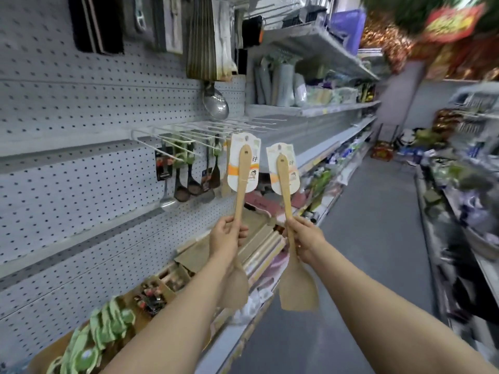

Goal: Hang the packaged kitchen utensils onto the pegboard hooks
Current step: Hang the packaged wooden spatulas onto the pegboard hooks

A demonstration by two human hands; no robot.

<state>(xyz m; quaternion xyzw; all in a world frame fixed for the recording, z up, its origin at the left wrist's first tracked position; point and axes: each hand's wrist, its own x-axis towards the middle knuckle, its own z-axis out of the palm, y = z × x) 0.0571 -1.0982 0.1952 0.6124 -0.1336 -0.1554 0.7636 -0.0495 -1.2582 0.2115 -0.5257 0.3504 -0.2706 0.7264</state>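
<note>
I was at the carrying step: both utensils were in hand and neither was hung yet. My left hand point(228, 236) had its fingers point(242, 231) curled around the handle of the left wooden spatula point(241, 184), and my right hand point(305, 238) gripped the right wooden spatula point(283, 190) in the same way, blades down and backing cards up. Both cards stood in the air in front of the pegboard point(81, 103), near the row of white wire hooks point(189, 136) but touching none. The next move, as I judged it, called for bringing the top of one card to the tip of a free hook and sliding it along the wire; one spatula at a time seemed safer. The hooks more to the left already carried dark ladles point(186, 184), so I would aim at the bare ones nearer the cards. A steel ladle point(216, 102) hung just above the hooks and could be knocked. Below, the shelf point(237, 338) held open cartons of goods.
</note>
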